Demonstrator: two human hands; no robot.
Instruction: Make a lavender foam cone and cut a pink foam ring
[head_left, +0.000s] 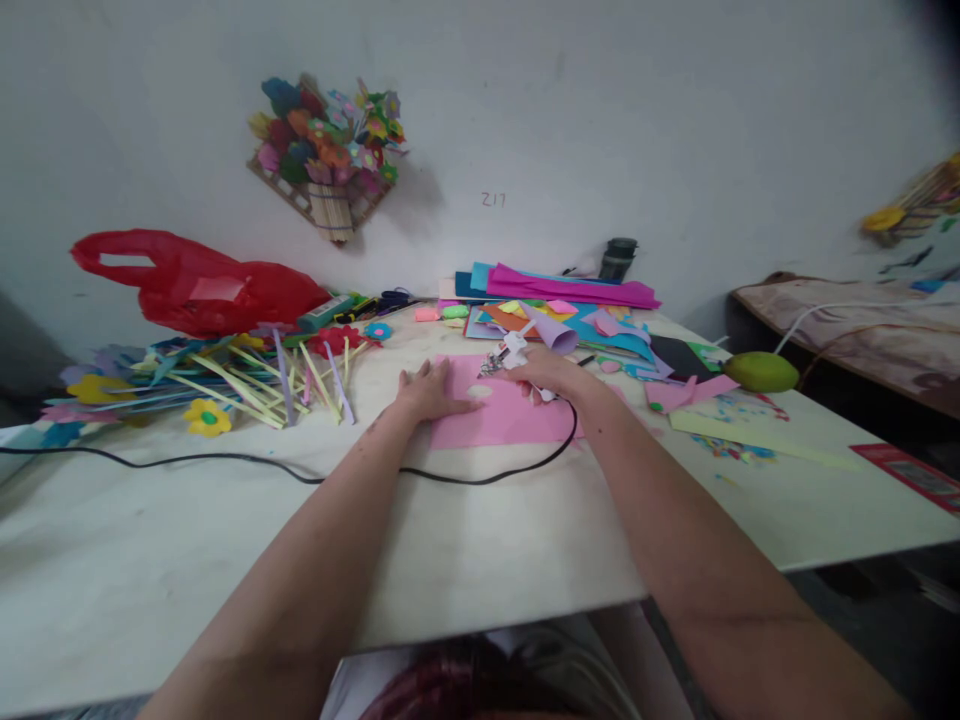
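A pink sheet (495, 428) of paper or thin foam lies on the white table, with a pale oval spot, apparently a hole, near its middle. Pressing on the sheet's left side is my left hand (427, 390), open, fingers spread. My right hand (541, 372) is closed around a small white tool (514, 345) with a shiny metal front end, held over the sheet's upper part. What kind of tool it is I cannot make out. A black cord (480, 482) loops from the left, across the sheet's front, up to my right hand.
Foam flowers (208, 417) and pale strips (232, 385) lie at left before a red plastic bag (217, 285). Coloured sheets (574, 288) and offcuts are piled behind my hands. A green fruit-like object (761, 371) and small scraps (731, 449) sit at right. A dark cup (618, 258) stands behind.
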